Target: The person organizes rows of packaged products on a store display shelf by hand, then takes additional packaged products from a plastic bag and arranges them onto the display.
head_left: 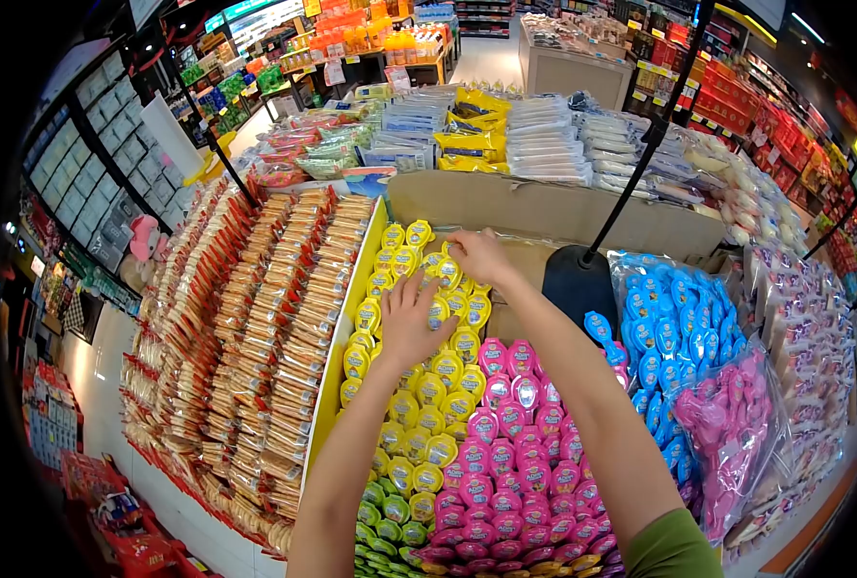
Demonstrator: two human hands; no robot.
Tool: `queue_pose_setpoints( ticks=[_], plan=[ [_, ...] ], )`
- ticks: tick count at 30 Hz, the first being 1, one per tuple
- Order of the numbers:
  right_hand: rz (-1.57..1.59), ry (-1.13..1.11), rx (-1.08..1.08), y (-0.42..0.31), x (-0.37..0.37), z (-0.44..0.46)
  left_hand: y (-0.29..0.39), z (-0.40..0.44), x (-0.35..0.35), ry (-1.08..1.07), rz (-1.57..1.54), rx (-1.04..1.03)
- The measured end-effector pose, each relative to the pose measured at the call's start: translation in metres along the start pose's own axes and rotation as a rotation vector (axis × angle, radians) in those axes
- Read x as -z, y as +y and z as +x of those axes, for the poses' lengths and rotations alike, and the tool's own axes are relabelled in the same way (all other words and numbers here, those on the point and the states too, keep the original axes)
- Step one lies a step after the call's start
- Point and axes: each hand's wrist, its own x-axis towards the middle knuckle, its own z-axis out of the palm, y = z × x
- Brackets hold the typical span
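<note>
Rows of small yellow round-lidded packs [430, 389] with printed labels fill the left strip of the display bin. My left hand [411, 323] lies over them with its fingers spread, touching the tops. Farther back, my right hand [476, 255] has its fingers bent down at the rear yellow packs, against one at the edge of the rows; the fingertips are partly hidden. Matching pink packs [510, 448] lie in rows beside the yellow ones. Green packs [382, 520] sit at the near left.
A yellow divider [356, 279] separates packaged biscuit-like sticks [289, 318] on the left. Cardboard [553, 207] lines the back. A black pole base [578, 284] stands right of my right hand, near blue packs [669, 318] and a bag of pink packs [727, 414].
</note>
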Motion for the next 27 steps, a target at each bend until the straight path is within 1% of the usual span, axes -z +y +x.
queue_pose_setpoints(
  ticks=[1,4,7,10,13,16,19,22,25,27],
  plan=[
    [-0.037,-0.073,-0.048,-0.01,0.005,0.001,0.0,0.0,0.0,-0.005,0.001,0.008],
    [-0.002,-0.17,-0.172,-0.035,0.006,0.007,-0.001,0.002,-0.001,-0.031,0.027,0.027],
    [0.186,-0.096,-0.148,-0.022,-0.03,0.019,-0.002,0.006,-0.002,-0.066,0.085,0.027],
    [0.398,-0.057,-0.107,-0.011,-0.047,0.022,-0.002,0.013,-0.001,-0.082,0.092,0.037],
    [-0.048,-0.005,-0.175,-0.033,-0.006,0.007,0.001,0.022,0.008,-0.146,0.089,0.1],
    [-0.134,-0.147,-0.39,-0.041,0.013,0.003,0.001,0.027,0.009,-0.179,0.115,0.127],
    [0.006,-0.154,-0.253,-0.028,0.0,0.006,0.001,0.029,0.007,-0.164,0.128,0.109],
    [0.062,-0.081,-0.28,-0.032,-0.003,0.005,-0.002,0.023,0.002,-0.122,0.123,0.088],
    [0.317,-0.021,-0.363,-0.032,-0.003,0.008,-0.003,0.022,-0.002,-0.1,0.115,0.071],
    [0.338,0.0,-0.28,-0.023,-0.014,0.009,-0.004,0.022,-0.003,-0.108,0.1,0.064]
  ],
)
